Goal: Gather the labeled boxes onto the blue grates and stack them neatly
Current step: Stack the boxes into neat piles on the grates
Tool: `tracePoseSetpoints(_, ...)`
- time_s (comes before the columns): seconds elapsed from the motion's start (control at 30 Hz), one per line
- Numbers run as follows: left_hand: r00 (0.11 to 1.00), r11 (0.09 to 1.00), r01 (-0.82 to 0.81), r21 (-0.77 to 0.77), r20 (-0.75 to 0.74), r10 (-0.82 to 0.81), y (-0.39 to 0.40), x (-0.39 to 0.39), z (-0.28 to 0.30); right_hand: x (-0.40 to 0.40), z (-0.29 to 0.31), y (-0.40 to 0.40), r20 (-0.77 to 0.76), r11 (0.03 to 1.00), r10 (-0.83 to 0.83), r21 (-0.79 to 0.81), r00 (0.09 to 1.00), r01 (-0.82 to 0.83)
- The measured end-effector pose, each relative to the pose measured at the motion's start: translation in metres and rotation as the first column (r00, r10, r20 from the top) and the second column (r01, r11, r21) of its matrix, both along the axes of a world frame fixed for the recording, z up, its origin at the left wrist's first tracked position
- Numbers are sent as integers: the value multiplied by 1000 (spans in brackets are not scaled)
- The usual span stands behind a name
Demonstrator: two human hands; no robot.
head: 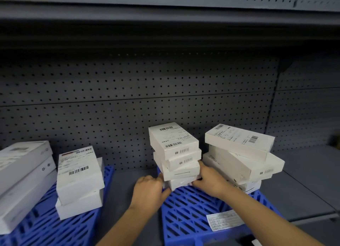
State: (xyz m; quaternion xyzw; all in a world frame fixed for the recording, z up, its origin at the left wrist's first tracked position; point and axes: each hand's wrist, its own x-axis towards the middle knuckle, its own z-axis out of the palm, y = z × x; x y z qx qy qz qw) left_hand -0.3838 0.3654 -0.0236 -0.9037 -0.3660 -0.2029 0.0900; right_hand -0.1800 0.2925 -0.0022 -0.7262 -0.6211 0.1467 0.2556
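Nearest, a loose paper label [224, 220] lies flat on the right blue grate [185, 214], close to its front edge. Beyond it, both hands work at the foot of the middle stack [175, 156]. The left hand [150, 191] has its fingers curled against the left lower corner of that stack, thumb under the bottom box, gripping it. The right hand [209, 181] reaches between the two stacks on this grate, fingers wrapped on the right lower side of the middle stack and thumb along the front of the bottom box, also gripping.

Counting the boxes: the middle stack holds four white boxes, the upper ones twisted slightly off the lower ones, the top one bearing a barcode label. Just right of it, the right stack [242, 155] shows four or so boxes, skewed at differing angles; its lowest layers are partly hidden by the right arm.

On the left blue grate [55, 225] stand two more stacks: a stack of two boxes [80, 181] with a barcode label on top, and at the far left a grey-white stack [24, 181] of three boxes, cut by the frame edge.

Farthest, a grey pegboard wall [128, 98] backs the shelf [303, 181].
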Motion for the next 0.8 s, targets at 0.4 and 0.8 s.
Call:
tracePoseSetpoints(0.4,1000,979,-21,-203,3,22,8,-10,2,-1,-1,-17,80,999,27,-46,996,-23)
tracePoseSetpoints(0.8,988,958,-37,-284,136,79,11,2,-7,-6,1,-8,119,995,-41,-85,992,52)
